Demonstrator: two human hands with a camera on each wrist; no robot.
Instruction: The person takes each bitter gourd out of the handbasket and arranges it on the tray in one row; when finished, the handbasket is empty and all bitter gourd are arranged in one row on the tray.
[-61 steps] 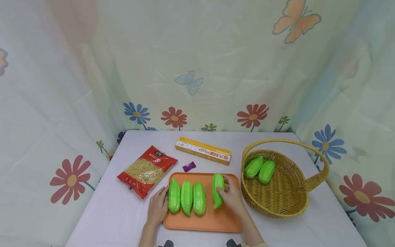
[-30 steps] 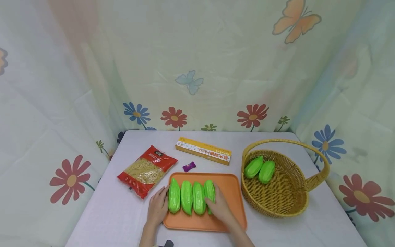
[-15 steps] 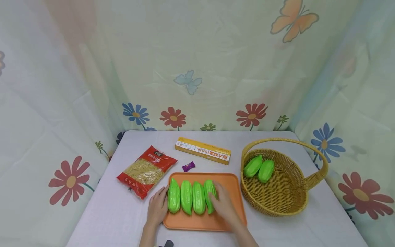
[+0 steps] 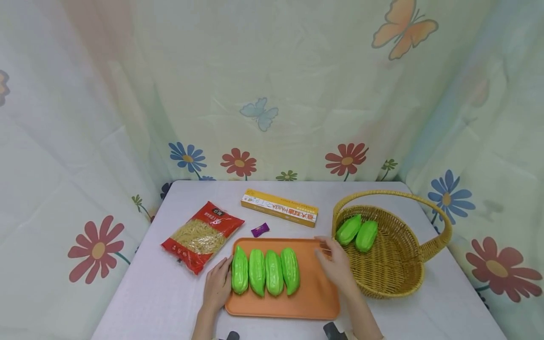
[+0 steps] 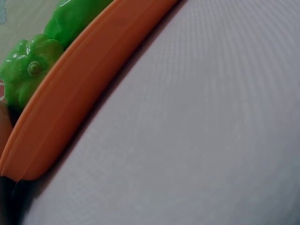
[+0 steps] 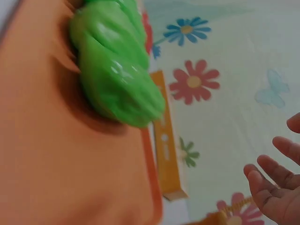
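Observation:
Several glossy green ridged bitter melons point(image 4: 275, 274) lie side by side on an orange tray point(image 4: 316, 302), in the tray's left and middle part. My left hand point(image 4: 216, 285) rests at the tray's left rim, its fingers reaching over the edge beside the leftmost bitter melon point(image 4: 240, 271). In the left wrist view only a sliver of skin shows above the rim. My right hand point(image 4: 337, 264) is over the tray's right edge, fingers spread and holding nothing. The rightmost bitter melon point(image 6: 110, 70) lies apart from it in the right wrist view.
A wicker basket point(image 4: 382, 283) with a tall handle stands right of the tray, with two more bitter melons point(image 4: 367, 236) inside. Behind the tray are a pasta box point(image 4: 280, 208) and a small purple wrapped candy point(image 4: 260, 230). A red bag of pasta point(image 4: 204, 236) lies at left.
My right hand set a bitter melon down at the right end of the row, let it go and moved right toward the basket. My left hand stays at the tray rim.

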